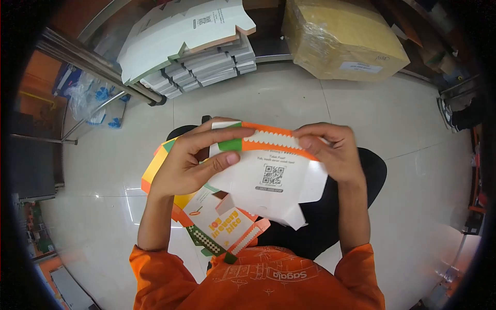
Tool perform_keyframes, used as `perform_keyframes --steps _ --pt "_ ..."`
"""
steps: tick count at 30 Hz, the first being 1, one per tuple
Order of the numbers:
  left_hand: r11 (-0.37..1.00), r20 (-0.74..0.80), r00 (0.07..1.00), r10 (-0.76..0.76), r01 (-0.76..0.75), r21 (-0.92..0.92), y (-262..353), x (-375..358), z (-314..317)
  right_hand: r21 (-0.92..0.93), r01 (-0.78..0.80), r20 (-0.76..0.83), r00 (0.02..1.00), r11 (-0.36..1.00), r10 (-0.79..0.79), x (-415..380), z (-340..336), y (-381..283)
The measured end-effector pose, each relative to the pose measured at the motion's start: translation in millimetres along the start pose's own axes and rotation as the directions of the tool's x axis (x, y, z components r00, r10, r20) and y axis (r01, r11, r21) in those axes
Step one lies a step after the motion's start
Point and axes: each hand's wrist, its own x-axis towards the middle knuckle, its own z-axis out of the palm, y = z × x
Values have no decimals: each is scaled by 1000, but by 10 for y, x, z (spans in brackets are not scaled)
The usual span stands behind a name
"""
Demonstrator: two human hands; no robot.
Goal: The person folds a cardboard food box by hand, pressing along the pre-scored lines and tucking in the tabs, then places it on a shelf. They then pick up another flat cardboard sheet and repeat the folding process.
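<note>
Between my two hands is a white cardboard box blank (240, 175) with a printed QR code on its panel. Its orange and green edge strip is folded over along the top. My left hand (199, 152) pinches the green end, fingers on the strip and thumb on the white panel. At the orange end, my right hand (330, 147) grips the strip between thumb and fingers. Below my left hand, a printed carton (222, 217) reading "joy in every bite" lies by my lap. A yellow and orange printed piece (160, 165) shows partly behind my left wrist.
A tall stack of flat white cardboard blanks (196, 67) stands on the floor at the back left. Beside it is a tape-wrapped brown parcel (346, 39). A metal rack leg (150, 95) and clear plastic bags (88, 98) are at left, dark shoes (462, 113) at right.
</note>
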Motion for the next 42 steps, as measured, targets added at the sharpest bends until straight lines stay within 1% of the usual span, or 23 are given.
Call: perform_keyframes --steps 1,3,4,6,7,8,10,11,13,15,17,19,23,25,26,28,29,30,32,33,35,38,42 --pt "1000 -2 1000 -1 1 0 39 16 0 -12 -8 -9 1000 1000 8 26 -26 -122" --pt "956 -97 993 -64 33 -292 178 115 29 0 37 14 999 999 -37 82 -138 -379" --pt "956 -101 993 -57 25 -293 253 165 38 -6 42 15 999 999 -42 81 -186 -517" --pt "938 -150 987 -61 5 -347 361 276 61 -103 243 110 967 965 -232 56 -280 -747" --pt "956 -171 984 46 -93 -277 337 320 78 -160 212 120 974 964 -194 14 -325 -811" --pt "955 -172 983 55 -102 -278 345 368 93 -167 217 120 973 962 -198 -18 -351 -821" --pt "941 -109 971 214 -234 -242 384 452 111 -234 208 68 978 950 -197 -75 -383 -816" --pt "949 -51 969 242 -247 -197 399 491 86 -238 207 64 978 949 -198 -90 -389 -801" --pt "951 2 966 257 -252 -179 409 558 74 -212 169 20 986 963 -168 -126 -408 -769" --pt "953 52 961 272 -262 -151 426 594 91 -243 198 30 980 950 -196 -117 -354 -766" --pt "978 78 979 186 -177 -111 445 611 119 -268 216 38 976 939 -214 -97 -326 -778" --pt "982 68 986 150 -141 -123 431 605 160 -378 265 107 964 887 -242 -75 -348 -722" --pt "984 55 994 91 -81 -160 370 573 215 -341 269 116 963 901 -244 -82 -322 -621" --pt "987 45 996 81 -74 -143 308 564 236 -548 444 189 891 709 -412 -66 -293 -578" --pt "990 36 997 73 -68 -124 263 563 253 -546 445 190 891 709 -413 -52 -272 -553" --pt "988 44 995 89 -83 -126 192 559 292 -786 529 313 787 320 -532 -30 -213 -521" --pt "986 52 993 105 -98 -132 175 556 300 -814 537 357 763 222 -538 -16 -195 -540" --pt "986 51 993 105 -97 -134 178 557 293 -814 537 358 764 221 -537 1 -213 -530" --pt "924 111 993 45 1 -382 205 552 256 -807 567 387 719 164 -577 32 -244 -501" --pt "924 107 993 44 0 -383 207 548 255 -805 570 390 718 165 -577 43 -231 -486" --pt "892 126 988 -89 135 -431 218 551 277 -785 591 372 690 187 -621 54 -204 -460" --pt "937 107 994 -20 56 -345 142 547 306 -757 602 328 686 254 -650 51 -182 -411" --pt "965 50 999 -6 19 -262 235 534 368 -752 593 316 708 288 -632 28 -148 -420"
